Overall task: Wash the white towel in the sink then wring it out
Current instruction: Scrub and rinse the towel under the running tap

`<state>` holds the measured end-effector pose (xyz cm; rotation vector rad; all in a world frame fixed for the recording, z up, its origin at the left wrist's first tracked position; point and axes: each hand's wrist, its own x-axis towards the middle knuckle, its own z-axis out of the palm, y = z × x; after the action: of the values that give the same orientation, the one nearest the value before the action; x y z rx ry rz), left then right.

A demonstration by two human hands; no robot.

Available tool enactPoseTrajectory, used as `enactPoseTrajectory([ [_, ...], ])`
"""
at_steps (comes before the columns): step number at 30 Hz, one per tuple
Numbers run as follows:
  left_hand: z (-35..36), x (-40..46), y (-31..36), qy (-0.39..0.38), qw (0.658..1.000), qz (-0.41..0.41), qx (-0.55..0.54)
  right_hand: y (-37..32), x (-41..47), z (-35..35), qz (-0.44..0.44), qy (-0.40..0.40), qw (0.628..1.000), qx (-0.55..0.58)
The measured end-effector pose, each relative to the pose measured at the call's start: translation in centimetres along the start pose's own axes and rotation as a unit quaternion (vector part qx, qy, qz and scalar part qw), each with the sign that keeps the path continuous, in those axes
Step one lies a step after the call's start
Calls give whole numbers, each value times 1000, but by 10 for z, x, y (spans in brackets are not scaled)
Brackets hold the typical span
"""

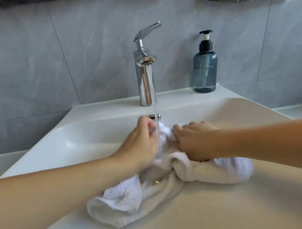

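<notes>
With my left hand point(142, 144) and right hand point(193, 141) each bunching a fold of the white towel point(155, 188) under the tap point(145, 80), I judge it soft, limp, water-heavy, best wrung by both ends hanging toward me in the sink point(251, 197).

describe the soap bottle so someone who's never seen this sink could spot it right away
Start at the chrome faucet at the back of the white sink. To its right on the rim stands the soap bottle. It is the only see-through blue-grey container there, topped with a black pump.
</notes>
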<state>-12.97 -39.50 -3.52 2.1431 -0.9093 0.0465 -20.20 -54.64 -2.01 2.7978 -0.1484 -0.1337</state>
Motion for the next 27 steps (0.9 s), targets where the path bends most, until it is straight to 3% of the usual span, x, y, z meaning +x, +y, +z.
enactPoseTrajectory([
  [2, 7, 2, -11, -76, 991, 24, 106, 0, 1, 2, -44, 8, 999, -29],
  [5, 2, 16, -16, -105, 972, 42, 207, -4, -5, 2, -99, 18, 995, -3],
  [7, -5, 19, -16, -132, 958, 46, 251, -4, -4, -2, -90, 12, 995, 34],
  [11, -17, 12, -10, -183, 950, 66, 243, 2, 6, -5, -68, 10, 996, 56],
  [15, -15, 21, -9, -156, 931, 55, 326, -3, -4, -8, -111, -7, 990, 91],
  [19, -19, 14, -3, -203, 932, 94, 284, 0, 4, -6, -84, 23, 992, 94],
  [22, -22, 20, -5, -196, 909, 66, 361, 0, -1, -5, -130, 32, 988, 82],
  [27, -18, 22, -3, -229, 900, 90, 359, -2, 9, 3, -80, 58, 991, 91],
])
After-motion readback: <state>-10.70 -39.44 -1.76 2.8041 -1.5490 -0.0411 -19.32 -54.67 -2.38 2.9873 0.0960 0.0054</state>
